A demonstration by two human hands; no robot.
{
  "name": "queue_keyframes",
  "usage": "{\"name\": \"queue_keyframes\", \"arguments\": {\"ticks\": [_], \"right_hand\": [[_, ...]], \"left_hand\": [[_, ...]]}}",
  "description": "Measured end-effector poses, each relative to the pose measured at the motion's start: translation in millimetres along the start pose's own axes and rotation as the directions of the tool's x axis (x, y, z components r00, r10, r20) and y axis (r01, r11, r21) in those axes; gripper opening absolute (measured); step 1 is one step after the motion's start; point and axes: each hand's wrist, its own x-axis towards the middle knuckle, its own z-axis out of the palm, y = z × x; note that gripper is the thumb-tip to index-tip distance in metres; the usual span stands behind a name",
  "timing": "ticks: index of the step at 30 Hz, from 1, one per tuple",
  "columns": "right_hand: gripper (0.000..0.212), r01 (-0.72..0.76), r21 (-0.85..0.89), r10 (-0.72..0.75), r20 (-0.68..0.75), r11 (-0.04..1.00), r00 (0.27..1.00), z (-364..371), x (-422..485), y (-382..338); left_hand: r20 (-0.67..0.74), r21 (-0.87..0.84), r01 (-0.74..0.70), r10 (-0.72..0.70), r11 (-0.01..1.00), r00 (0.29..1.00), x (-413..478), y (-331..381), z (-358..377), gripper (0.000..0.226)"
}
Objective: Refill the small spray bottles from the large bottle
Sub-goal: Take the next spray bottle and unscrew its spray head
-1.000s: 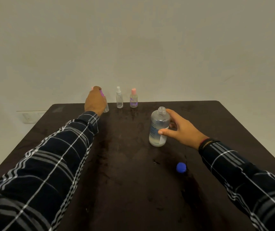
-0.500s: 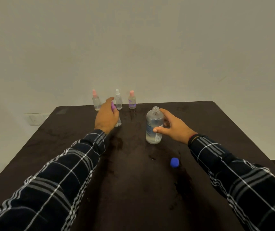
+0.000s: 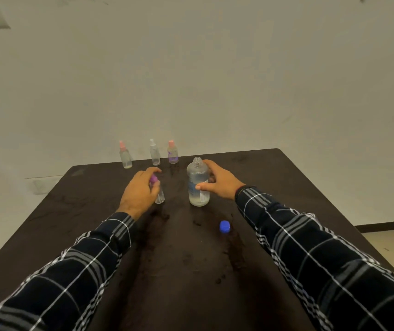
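While your right hand is wrapped round the large bottle, thumb in front and fingers behind, its neck is open. The blue cap lies on the table, nearer you and slightly right of the large bottle. Your left hand is curled round the purple-topped spray bottle, just left of the large bottle. Both bottles stand upright and your hands are apart.

Likely risks:
- The purple top looks to be on. If you tip the large bottle before it comes off, liquid runs straight onto the table.
- The small bottle's mouth is probably narrow and the large bottle's neck wide. A fast tilt would overshoot, so pour slowly.
- Twisting the top one-handed could topple the light small bottle.
- Dark blotches show on the tabletop on the near side of the large bottle. I can't tell if they are wet, but a wet base could slide.
- Beyond the large bottle and to its left, the pink-capped bottle, white-topped bottle and purple-labelled bottle stand at the far edge. A careless reach could knock them off.
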Motion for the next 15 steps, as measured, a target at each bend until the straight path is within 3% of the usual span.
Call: {"name": "queue_keyframes", "arguments": {"ticks": [5,15], "right_hand": [[0.075,0.003,-0.006,-0.003,0.001,1.0,1.0,3,1,5],[0.073,0.036,0.008,-0.036,-0.014,0.999,0.999,7,6,11]], "left_hand": [[0.02,-0.02,0.02,-0.02,1.0,1.0,-1,-1,11,0.043],[-0.057,-0.029,0.014,-0.015,0.999,0.998,8,-8,27,0.038]]}}
